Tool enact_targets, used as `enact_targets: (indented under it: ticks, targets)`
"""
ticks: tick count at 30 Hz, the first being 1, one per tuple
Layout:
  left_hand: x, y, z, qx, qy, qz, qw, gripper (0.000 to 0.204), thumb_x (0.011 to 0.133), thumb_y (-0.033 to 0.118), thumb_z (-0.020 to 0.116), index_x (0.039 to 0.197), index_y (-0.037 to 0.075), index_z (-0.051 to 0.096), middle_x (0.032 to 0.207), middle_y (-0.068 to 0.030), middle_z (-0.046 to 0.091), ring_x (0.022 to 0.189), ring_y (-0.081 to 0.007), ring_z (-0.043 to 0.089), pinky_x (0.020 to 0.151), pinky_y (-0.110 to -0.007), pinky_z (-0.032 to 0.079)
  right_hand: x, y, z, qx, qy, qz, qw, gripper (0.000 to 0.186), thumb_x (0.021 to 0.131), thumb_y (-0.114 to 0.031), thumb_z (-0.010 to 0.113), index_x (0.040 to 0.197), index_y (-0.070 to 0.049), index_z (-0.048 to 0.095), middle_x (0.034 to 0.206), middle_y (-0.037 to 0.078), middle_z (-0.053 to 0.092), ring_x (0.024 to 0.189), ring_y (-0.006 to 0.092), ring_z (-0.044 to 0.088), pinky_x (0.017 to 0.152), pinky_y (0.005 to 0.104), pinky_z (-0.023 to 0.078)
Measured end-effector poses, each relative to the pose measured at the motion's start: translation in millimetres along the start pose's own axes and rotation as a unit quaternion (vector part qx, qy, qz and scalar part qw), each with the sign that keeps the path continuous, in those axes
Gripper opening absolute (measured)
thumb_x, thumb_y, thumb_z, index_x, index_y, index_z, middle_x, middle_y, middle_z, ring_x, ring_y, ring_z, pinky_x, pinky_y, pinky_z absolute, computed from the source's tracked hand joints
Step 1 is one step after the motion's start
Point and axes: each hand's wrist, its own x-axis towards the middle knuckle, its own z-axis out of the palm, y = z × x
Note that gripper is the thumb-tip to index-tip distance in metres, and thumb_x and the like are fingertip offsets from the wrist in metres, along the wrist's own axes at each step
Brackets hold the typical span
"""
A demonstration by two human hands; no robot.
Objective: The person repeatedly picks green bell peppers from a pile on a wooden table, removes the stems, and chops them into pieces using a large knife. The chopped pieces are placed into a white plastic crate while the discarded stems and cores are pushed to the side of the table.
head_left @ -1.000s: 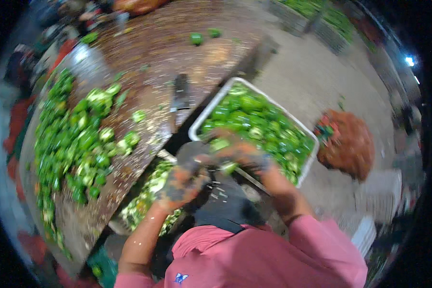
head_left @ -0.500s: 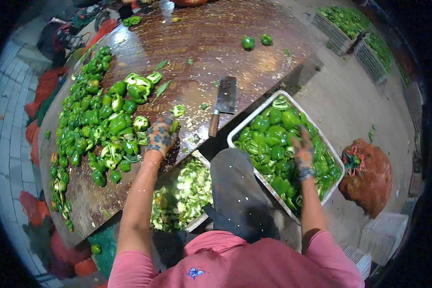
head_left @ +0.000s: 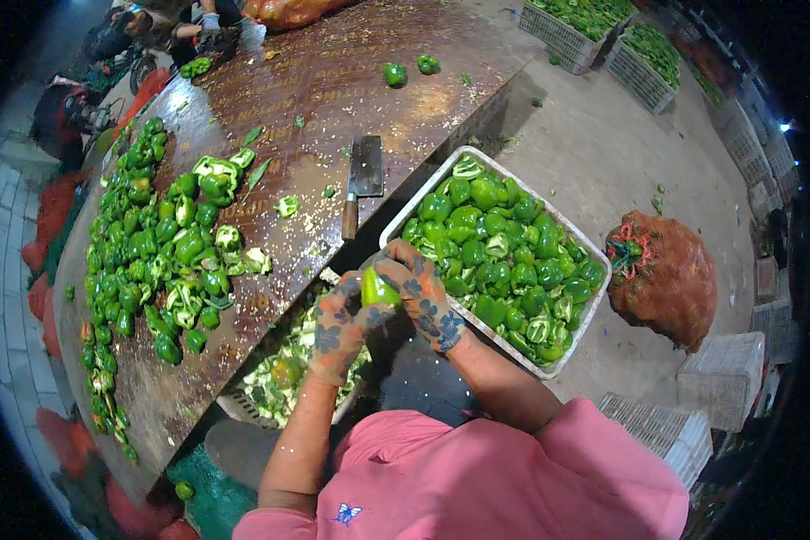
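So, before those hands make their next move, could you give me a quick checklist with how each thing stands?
1. Pepper held: ok, between the left hand and right hand.
2. Pepper's core out: cannot tell, the hands cover part of it.
3. Knife set down: ok, flat on the table, apart from both hands.
4. Crate of peppers within reach: looks ok, right beside the right hand.
5. Table swept clean: not ok, pale bits lie scattered.

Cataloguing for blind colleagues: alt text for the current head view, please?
A person's left hand and right hand, in patterned gloves, hold a green pepper near a white crate of peppers. On the brown table lie a cleaver and a pepper heap.
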Motion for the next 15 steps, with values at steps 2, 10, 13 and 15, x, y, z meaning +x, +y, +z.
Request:
enact_targets:
  ticks: [2,10,13,15]
  targets:
    - [-13.8,-6.6,2.0,0.160,0.024,0.101,0.982,0.030,0.068,0.013,0.070,0.093,0.000,0.059,0.081,-0.0081,0.061,0.072,-0.0200,0.057,0.068,-0.029,0.044,-0.1,-9.9,3.9,-0.130,-0.015,-0.113,0.985,0.027,0.080,-0.025,0.055,0.096,-0.002,0.056,0.093,0.010,0.054,0.086,0.0190,0.052,0.077,0.0284,0.041]
    - [-58.1,-22.9,-22.4,0.166,0.228,0.073,0.957,0.017,0.074,0.013,0.063,0.081,-0.001,0.056,0.075,-0.0113,0.054,0.071,-0.0232,0.054,0.062,-0.032,0.041,-25.7,-19.3,108.8,0.214,0.102,0.160,0.958,0.014,0.086,-0.018,0.053,0.095,-0.007,0.055,0.081,-0.001,0.053,0.072,0.0093,0.052,0.061,0.0263,0.043]
    - [-69.5,-39.2,-39.6,0.220,0.292,0.070,0.928,0.015,0.079,0.012,0.059,0.085,-0.002,0.056,0.080,-0.0109,0.055,0.071,-0.0195,0.052,0.064,-0.031,0.041,-19.4,-39.3,136.8,0.424,0.138,0.332,0.831,0.014,0.086,-0.022,0.054,0.085,-0.007,0.055,0.075,-0.002,0.052,0.064,0.0082,0.050,0.053,0.0267,0.041]
    - [-72.7,-49.7,-46.9,0.229,0.374,0.059,0.897,0.018,0.079,0.016,0.059,0.081,-0.001,0.058,0.074,-0.0162,0.057,0.066,-0.0294,0.053,0.062,-0.035,0.042,-18.8,-32.6,155.2,0.330,0.081,0.303,0.890,0.013,0.083,-0.017,0.053,0.090,-0.006,0.055,0.079,0.003,0.054,0.069,0.0149,0.052,0.058,0.0306,0.042]
